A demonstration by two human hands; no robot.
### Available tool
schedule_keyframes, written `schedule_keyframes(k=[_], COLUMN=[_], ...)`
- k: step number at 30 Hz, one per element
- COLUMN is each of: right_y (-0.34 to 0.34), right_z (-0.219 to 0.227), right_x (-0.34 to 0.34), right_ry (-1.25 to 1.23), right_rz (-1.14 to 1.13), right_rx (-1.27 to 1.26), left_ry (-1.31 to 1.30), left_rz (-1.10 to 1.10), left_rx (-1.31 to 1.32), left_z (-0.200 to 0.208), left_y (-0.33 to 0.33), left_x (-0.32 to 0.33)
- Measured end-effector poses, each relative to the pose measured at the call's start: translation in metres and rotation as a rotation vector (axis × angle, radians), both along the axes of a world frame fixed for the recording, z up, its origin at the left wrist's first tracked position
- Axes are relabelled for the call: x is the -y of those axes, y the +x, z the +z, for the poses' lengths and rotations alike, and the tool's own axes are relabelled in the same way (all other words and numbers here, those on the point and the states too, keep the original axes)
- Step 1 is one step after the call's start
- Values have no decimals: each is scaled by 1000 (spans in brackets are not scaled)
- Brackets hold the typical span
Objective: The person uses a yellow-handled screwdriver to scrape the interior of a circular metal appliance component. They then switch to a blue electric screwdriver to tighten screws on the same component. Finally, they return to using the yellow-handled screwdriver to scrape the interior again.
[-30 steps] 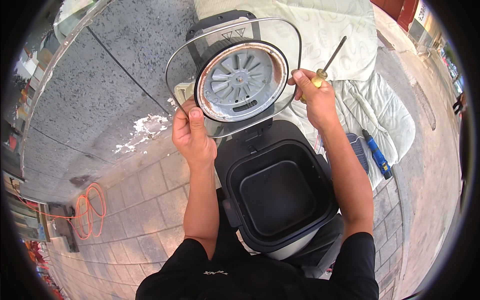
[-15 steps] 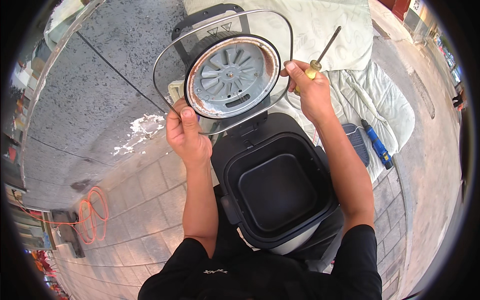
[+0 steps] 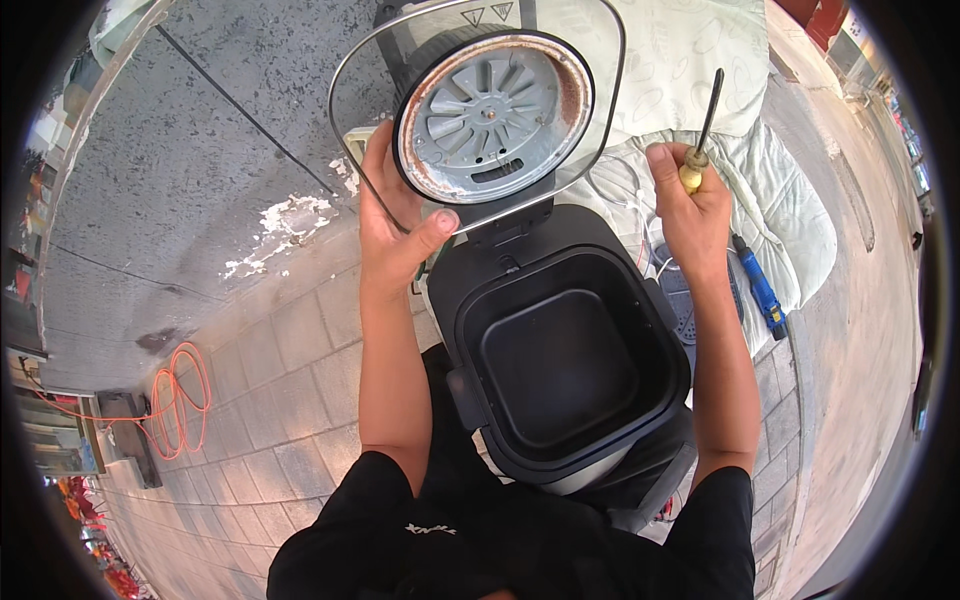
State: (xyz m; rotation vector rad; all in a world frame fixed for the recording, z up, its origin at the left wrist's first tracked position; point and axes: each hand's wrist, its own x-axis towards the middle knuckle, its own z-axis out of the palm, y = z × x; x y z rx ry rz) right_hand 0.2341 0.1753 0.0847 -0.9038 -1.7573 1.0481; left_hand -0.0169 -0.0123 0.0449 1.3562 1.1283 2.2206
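Observation:
Above an open dark appliance with a square black pot (image 3: pixel 560 365), its raised lid shows a round grey metal plate (image 3: pixel 460 120) with fan-like slots and rust at the rim. A thin grey loop (image 3: pixel 618 75) surrounds this plate. My left hand (image 3: pixel 400 225) is closed at the loop's lower left, thumb in front and fingers partly hidden behind. Off to the right, my right hand (image 3: pixel 690 220) is closed on a screwdriver (image 3: pixel 692 172) with a yellowish handle, its dark shaft pointing up. That hand is apart from the loop.
A pale quilted cloth (image 3: pixel 775 200) spreads behind and right of the appliance. On it lie a blue pen-shaped tool (image 3: pixel 762 295) and a grey tray (image 3: pixel 680 305), partly behind my right arm. A speckled grey slab (image 3: pixel 230 110) and a coiled orange cord (image 3: pixel 180 400) are at left.
My right hand has left the loop and moved right with the screwdriver. My left hand's thumb has shifted along the loop's lower edge. The lid appears higher and further right in view.

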Motion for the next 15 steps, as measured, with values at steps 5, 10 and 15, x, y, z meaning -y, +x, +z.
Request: schedule_keyframes(k=[5,10,15], right_y=[49,40,18], right_z=[6,24,17], right_x=[63,109,113], right_ry=[-81,65,102], right_rz=[208,280,327], right_rx=[277,298,423], left_ry=[37,2,19], left_rz=[-87,38,40], left_rx=[42,-1,22], left_z=[3,5,4], left_y=[-5,-3,2], left_x=[0,-6,-5])
